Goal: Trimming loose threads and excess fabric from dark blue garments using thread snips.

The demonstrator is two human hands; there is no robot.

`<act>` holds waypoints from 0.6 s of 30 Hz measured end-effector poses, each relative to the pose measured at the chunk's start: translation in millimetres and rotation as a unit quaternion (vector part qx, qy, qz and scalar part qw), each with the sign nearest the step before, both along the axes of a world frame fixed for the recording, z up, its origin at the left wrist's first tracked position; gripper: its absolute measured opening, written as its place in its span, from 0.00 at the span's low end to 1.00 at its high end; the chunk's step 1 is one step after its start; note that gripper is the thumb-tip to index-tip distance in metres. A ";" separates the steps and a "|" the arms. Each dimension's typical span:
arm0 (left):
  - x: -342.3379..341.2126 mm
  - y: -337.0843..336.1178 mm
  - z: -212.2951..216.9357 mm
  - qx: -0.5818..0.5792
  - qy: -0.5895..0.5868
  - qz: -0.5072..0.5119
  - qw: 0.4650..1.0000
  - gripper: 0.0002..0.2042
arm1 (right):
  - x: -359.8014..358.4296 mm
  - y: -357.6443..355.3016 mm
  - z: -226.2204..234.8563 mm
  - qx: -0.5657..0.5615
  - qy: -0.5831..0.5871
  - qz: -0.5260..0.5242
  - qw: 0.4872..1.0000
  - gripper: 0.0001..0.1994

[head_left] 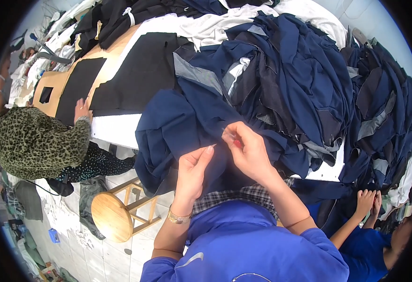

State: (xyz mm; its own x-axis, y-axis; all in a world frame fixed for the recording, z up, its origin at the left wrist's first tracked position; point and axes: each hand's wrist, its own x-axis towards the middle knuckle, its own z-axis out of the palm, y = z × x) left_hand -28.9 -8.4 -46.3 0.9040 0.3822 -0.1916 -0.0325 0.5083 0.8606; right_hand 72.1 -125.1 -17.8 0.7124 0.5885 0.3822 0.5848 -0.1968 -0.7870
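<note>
Both of my hands are raised over a navy cloth (175, 120) that drapes off the table's near edge towards my lap. My left hand (192, 171) has its thumb and forefinger pinched together; a tiny pale point shows at the tips, too small to name. Just to its right, my right hand (250, 150) curls its fingers around a small red tool (237, 143) with a thin, pale, blurred end. What kind of tool it is cannot be made out. The two hands are apart, with the cloth below them.
Navy fabric is heaped (304, 80) on the white table (116, 128). Black cut panels (133, 70) lie left of it, beside a person in a leopard-print top (36, 141). A wooden stool (112, 216) stands at lower left. Another person's hands (366, 202) are at right.
</note>
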 end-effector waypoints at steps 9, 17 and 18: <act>1.9 -0.5 -2.8 -0.004 -0.006 0.001 1.000 0.11 | -3.2 -3.0 1.0 0.006 0.024 0.040 0.999 0.07; 2.3 -0.7 -7.3 0.017 -0.009 0.001 1.000 0.10 | -0.2 1.4 1.1 -0.020 0.038 0.032 0.999 0.06; 2.1 -0.9 -6.0 0.015 0.001 0.002 1.000 0.10 | 0.7 2.5 -0.8 -0.008 0.063 0.017 0.998 0.05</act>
